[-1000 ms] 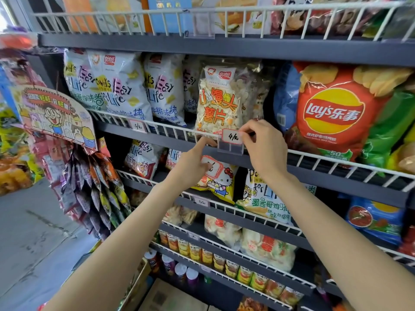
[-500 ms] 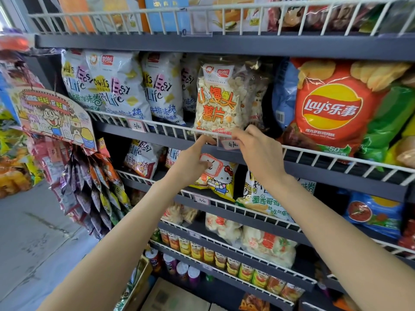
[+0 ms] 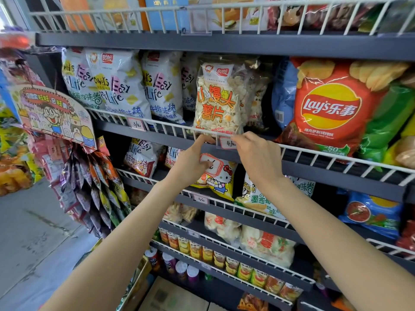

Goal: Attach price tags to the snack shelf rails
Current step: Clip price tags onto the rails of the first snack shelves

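Note:
A clear price tag [image 3: 225, 142] marked "4/" hangs on the white wire rail [image 3: 170, 126] of the second shelf, under a bag of small white puffs [image 3: 216, 102]. My right hand [image 3: 258, 156] pinches the tag's right edge with curled fingers. My left hand [image 3: 190, 163] touches the rail just left of the tag with its raised index finger. Its other fingers curl around a second red-bordered price tag [image 3: 211, 164].
Another tag [image 3: 136, 124] marked "5/" sits further left on the same rail, and one more tag [image 3: 200, 199] on the rail below. An empty clear holder [image 3: 197, 30] hangs on the top rail. Hanging snack strips [image 3: 89, 187] crowd the shelf's left end.
The "4/" tag came down from just above the rail onto it. My right hand followed it down, and my left index finger shifted up to the rail beside it.

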